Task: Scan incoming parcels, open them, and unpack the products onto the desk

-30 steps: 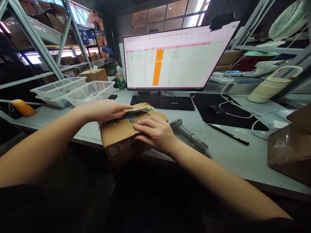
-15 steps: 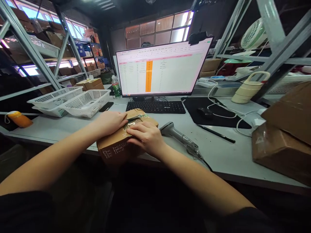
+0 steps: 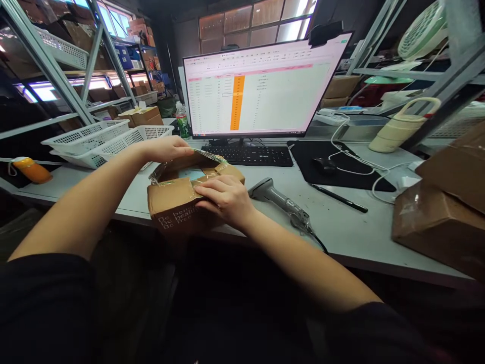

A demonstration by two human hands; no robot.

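A small taped cardboard box [image 3: 178, 210] sits at the near edge of the grey desk [image 3: 341, 232]. My left hand [image 3: 166, 148] grips the far top flap [image 3: 182, 164] and holds it lifted, so the box gapes open and something pale blue shows inside. My right hand [image 3: 223, 198] lies on the near flap with its fingers pressed down on the cardboard and tape. A grey barcode scanner [image 3: 280, 202] lies on the desk just right of my right hand.
Behind the box stand a black keyboard [image 3: 250, 155] and a monitor [image 3: 261, 86] showing a spreadsheet. White baskets [image 3: 109, 141] sit at the left, a black mat with a mouse [image 3: 326, 164] and a pen [image 3: 339, 198] at the right. Brown boxes [image 3: 439, 222] crowd the right edge.
My left hand has risen and pulled the far flap up, opening the box top. My right hand stays pressed on the near flap.
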